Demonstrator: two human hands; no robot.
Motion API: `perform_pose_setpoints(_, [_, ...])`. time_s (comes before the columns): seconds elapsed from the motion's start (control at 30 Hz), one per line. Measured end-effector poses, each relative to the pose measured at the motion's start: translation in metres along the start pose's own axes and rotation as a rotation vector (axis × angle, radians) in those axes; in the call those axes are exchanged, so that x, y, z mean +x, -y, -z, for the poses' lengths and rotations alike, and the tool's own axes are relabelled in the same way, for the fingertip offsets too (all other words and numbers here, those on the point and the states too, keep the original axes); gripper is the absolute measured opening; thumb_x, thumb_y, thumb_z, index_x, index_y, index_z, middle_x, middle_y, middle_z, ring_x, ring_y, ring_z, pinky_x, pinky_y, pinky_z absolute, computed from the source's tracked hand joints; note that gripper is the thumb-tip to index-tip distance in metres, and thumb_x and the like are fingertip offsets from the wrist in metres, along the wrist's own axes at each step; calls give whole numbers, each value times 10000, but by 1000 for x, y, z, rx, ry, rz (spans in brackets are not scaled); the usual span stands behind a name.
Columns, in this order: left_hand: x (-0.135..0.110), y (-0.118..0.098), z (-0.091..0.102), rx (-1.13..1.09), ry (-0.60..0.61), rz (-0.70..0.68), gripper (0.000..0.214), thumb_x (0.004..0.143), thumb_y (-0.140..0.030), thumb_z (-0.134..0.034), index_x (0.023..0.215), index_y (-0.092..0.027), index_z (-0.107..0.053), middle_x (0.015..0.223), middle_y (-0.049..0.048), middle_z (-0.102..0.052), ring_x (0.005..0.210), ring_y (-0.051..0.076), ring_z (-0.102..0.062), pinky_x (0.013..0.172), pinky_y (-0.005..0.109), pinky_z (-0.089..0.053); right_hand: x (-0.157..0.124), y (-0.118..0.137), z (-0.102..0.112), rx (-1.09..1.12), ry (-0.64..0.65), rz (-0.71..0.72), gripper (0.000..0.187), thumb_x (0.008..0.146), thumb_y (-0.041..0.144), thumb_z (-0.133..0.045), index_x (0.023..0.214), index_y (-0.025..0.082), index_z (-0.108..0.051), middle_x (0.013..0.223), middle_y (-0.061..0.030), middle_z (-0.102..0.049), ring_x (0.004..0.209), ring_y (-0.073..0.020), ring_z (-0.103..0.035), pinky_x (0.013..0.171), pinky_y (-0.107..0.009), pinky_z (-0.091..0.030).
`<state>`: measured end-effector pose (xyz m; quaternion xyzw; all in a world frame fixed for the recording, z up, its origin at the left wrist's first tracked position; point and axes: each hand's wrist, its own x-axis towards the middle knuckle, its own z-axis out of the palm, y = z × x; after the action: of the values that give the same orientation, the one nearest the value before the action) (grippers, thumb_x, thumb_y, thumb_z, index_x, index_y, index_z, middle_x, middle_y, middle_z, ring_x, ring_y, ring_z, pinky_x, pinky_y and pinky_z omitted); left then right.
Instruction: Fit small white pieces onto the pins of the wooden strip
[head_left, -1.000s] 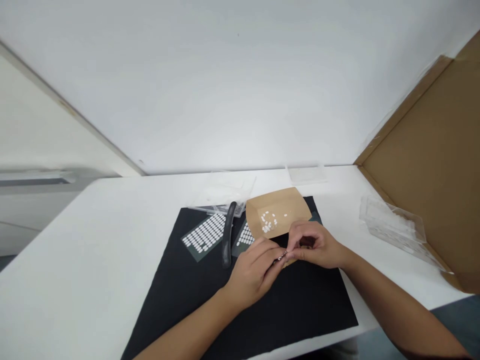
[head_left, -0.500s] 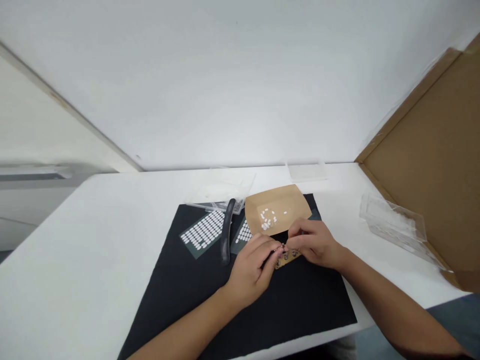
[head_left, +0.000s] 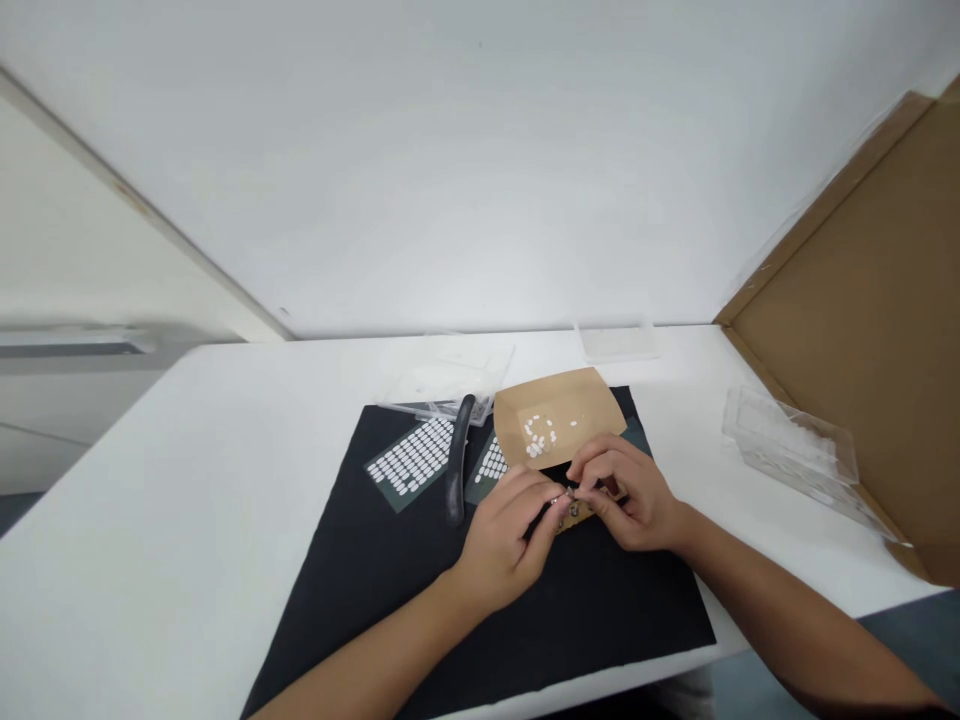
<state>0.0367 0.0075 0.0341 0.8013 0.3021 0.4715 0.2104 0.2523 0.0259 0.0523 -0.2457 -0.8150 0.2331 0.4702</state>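
Note:
My left hand pinches a tiny shiny metallic piece between thumb and forefinger; its exact kind is too small to make out. Close against it, the fingertips of my right hand are pinched at the same small piece, and whether they hold a part of their own is hidden. Beneath the fingertips lies a yellowish-brown strip carrying several small dark metallic bits, partly covered by both hands. Just beyond them sits a brown paper tray with scattered small white ovals in it.
A black mat covers the table's middle. On it lie sheets of white ovals and a curved black bar. Clear plastic boxes stand at the back and right, near a cardboard panel.
My right hand has turned slightly and its fingers have spread a little at the small piece. My left hand keeps its pinch. The whole view has shifted a touch.

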Motion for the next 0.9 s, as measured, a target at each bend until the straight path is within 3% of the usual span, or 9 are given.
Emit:
perform_pose_setpoints(0.13, [0,1,0,12,-5,-28,121,1036,-115,-591,1050,-175,-696,897,66,-740,814,182,-667,776,323,-553,-2,3,-5,54,-30,-31,192,946,82,-670,1026,242,-601,1020,-55,-724,914,-183,-717,799,-323,-597])
perform_pose_setpoints(0.4, [0,5,-2,88,-48,-63,122,993,-65,-639,1051,-161,-686,913,64,-742,820,175,-672,800,324,-552,-5,-3,-6,-105,-31,28,211,954,75,-690,999,245,-573,992,-52,-715,901,-176,-714,772,-313,-597])
perform_pose_setpoints(0.9, [-2,3,-2,152,-76,6,113,1019,-95,-593,1007,-171,-677,860,64,-724,787,187,-651,764,336,-553,-4,-3,-7,-146,3,105,268,935,60,-620,1028,277,-495,955,-25,-640,849,-176,-663,709,-313,-575])
